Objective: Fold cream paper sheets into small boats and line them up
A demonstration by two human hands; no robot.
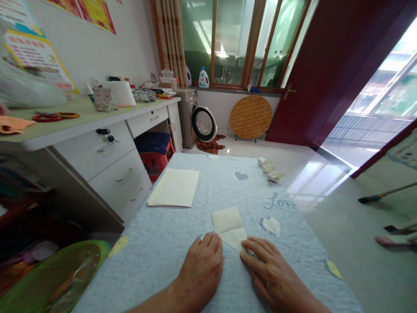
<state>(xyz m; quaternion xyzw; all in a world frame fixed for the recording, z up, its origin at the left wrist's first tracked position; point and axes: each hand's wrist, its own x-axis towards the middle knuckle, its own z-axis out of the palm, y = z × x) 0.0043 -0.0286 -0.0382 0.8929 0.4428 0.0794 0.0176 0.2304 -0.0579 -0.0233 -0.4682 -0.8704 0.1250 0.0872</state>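
Observation:
A cream sheet of folded paper (pixel 229 221) lies on the blue cloth-covered table in front of me. A crease crosses it, and its near part narrows to a point. My left hand (pixel 204 265) is closed, with curled fingers at the paper's left corner; its thumb is hidden. Across from it, my right hand (pixel 267 265) pinches the near right edge with its fingers together. Farther left is a stack of cream paper sheets (pixel 176 187). Several small folded paper pieces (pixel 275 176) stand in a row at the table's far right edge.
Left of the table is a white desk (pixel 120 152) with red-handled scissors (pixel 48 117) on top. A green bin (pixel 74 265) stands at the near left. Beyond are a red stool (pixel 159 150), a washing machine (pixel 187 117) with its door open, and a round wooden tabletop (pixel 250 116).

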